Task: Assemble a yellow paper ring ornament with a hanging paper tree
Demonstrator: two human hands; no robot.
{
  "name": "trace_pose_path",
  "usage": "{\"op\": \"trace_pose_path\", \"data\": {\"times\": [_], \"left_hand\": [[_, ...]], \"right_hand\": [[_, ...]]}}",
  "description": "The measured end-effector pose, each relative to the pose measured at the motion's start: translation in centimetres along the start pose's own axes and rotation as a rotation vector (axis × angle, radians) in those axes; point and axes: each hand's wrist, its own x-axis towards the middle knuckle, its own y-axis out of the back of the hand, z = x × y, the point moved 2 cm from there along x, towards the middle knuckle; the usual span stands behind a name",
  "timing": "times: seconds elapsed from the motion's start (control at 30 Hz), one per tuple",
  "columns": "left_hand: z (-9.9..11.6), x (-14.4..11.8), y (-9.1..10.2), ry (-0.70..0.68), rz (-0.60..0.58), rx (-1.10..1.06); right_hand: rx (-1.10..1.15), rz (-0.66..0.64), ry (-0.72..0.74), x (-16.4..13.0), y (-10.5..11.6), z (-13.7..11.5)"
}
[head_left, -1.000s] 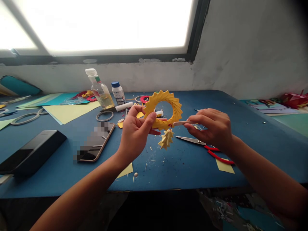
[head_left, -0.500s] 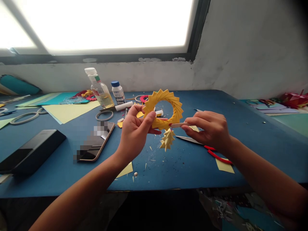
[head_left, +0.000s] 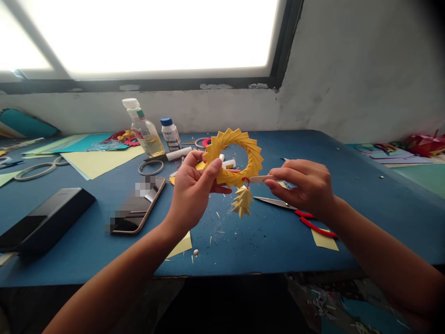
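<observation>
My left hand [head_left: 193, 190] grips the lower left rim of a yellow folded-paper wreath [head_left: 255, 155], held upright above the blue table [head_left: 365, 204]. A small pale yellow paper tree [head_left: 242, 202] hangs under the wreath from a red thread. My right hand [head_left: 306, 186] pinches a thin pale stick [head_left: 257, 178] whose tip touches the wreath's bottom edge by the thread.
Red-handled scissors [head_left: 306, 220] lie on the table under my right hand, beside a yellow paper scrap [head_left: 325, 241]. A phone [head_left: 139, 206] and a black case [head_left: 45, 220] lie at the left. Two bottles [head_left: 144, 130], rings and paper sheets [head_left: 100, 160] sit toward the wall.
The wreath has turned and shifted slightly in my left hand, and the hanging tree has swung a little to the right. My right hand keeps the stick at the wreath's bottom edge.
</observation>
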Motion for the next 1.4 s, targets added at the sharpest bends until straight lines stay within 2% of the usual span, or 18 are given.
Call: {"op": "trace_pose_path", "data": {"times": [0.37,0.63,0.87,1.4], "left_hand": [[0.0,-0.1,0.0,-0.045,0.006,0.037],[0.2,-0.7,-1.0,-0.134,-0.041,0.091],[0.2,-0.8,-1.0,-0.189,-0.072,0.096],[0.2,-0.5,-0.5,-0.203,0.025,0.072]], "right_hand": [[0.004,0.045,-0.029,0.3,0.4,-0.2],[-0.012,0.007,-0.048,0.2,0.2,-0.9],[-0.023,-0.007,-0.077,0.2,0.1,-0.7],[-0.044,0.032,-0.089,0.4,0.5,-0.3]]}}
